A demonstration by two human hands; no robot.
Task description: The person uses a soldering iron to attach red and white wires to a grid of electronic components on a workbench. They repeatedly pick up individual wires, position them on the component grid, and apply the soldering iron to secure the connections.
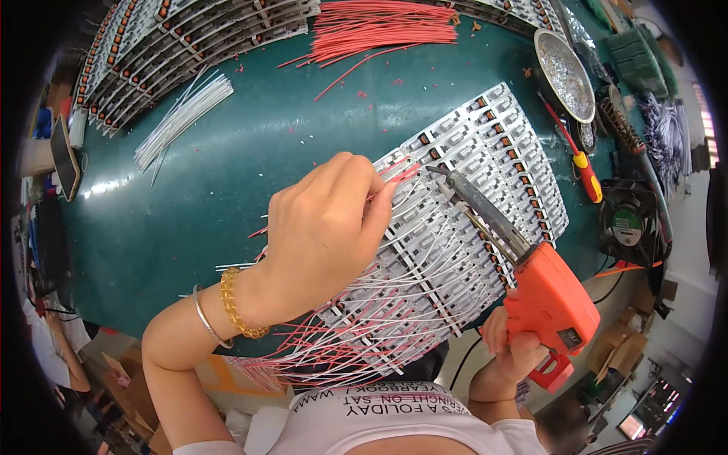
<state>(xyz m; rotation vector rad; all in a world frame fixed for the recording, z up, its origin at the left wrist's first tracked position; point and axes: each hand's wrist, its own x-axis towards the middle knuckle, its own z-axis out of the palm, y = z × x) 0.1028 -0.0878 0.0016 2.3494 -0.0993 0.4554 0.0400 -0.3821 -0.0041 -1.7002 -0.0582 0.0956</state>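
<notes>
My left hand point(322, 220) pinches red wires point(406, 173) between thumb and fingers, their ends over a panel of small grey-white parts point(497, 125) set in rows. Wrapped round the handle of a red soldering gun point(552, 296) is my right hand point(512, 353). The gun's dark tip points up and left, close to the wire ends; whether it touches them I cannot tell. Many white wires point(425, 284) and red ones trail from the panel's lower left rows toward me. The exact spot under my left fingers is hidden.
A bundle of red wires point(387, 26) and one of white wires point(186, 114) lie on the green table point(227, 178). More part panels point(189, 45) stand at the back left. To the right are a metal bowl point(565, 76), a red-yellow screwdriver point(585, 176) and a black fan point(628, 224).
</notes>
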